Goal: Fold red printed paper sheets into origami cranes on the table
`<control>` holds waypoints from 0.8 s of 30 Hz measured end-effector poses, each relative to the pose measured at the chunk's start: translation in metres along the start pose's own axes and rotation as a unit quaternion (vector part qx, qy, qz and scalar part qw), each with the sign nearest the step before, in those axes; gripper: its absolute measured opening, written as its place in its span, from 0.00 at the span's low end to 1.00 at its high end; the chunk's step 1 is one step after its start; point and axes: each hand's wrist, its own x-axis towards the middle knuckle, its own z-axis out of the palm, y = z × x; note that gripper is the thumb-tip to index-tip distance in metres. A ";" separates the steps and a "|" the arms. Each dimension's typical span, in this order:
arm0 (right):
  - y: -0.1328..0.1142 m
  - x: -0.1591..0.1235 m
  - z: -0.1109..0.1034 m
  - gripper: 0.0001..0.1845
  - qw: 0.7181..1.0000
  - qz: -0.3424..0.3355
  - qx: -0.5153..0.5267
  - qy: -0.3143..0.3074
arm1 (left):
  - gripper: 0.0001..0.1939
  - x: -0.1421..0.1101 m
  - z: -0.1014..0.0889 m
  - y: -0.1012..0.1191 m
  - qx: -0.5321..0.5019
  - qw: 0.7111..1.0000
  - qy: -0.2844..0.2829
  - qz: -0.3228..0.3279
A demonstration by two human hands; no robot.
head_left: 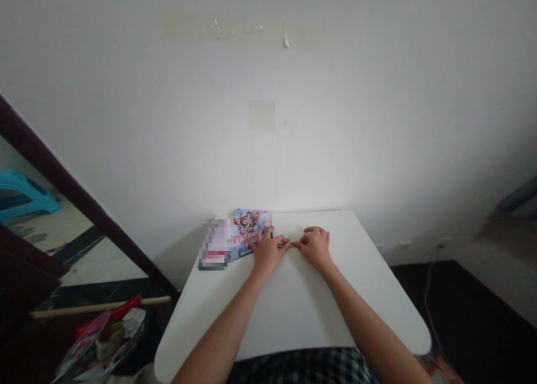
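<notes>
Over the white table [302, 311], my left hand [267, 249] and my right hand [315, 246] almost meet. Between their fingertips is a tiny brownish item [292, 244], too small to name. Thumb and forefinger of each hand close toward it from either side. The other left fingers spread over the right part of a colourful printed leaflet [241, 247], which shows cartoon-like figures and large lettering. My right hand's remaining fingers curl above the tabletop. Part of the leaflet lies hidden under my left hand, and a blurred patch covers the area at its left.
The table's far edge meets a white wall [356, 121] with old tape marks. On the left stand a dark-framed mirror [84, 188] and a bag of litter [107, 345] on the floor. A cable [428, 289] hangs at the right.
</notes>
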 end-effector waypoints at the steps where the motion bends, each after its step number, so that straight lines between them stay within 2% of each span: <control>1: 0.000 0.000 0.000 0.17 1.000 0.003 0.001 -0.002 | 0.11 0.000 0.000 0.000 -0.001 1.000 0.001 0.000; 13: -0.001 0.000 0.002 0.14 1.000 0.014 -0.015 -0.007 | 0.11 0.000 0.001 0.000 -0.004 1.000 0.001 -0.005; 24: -0.012 -0.001 -0.008 0.09 0.998 0.045 -0.034 -0.027 | 0.11 0.001 0.000 0.000 0.006 1.000 -0.014 -0.007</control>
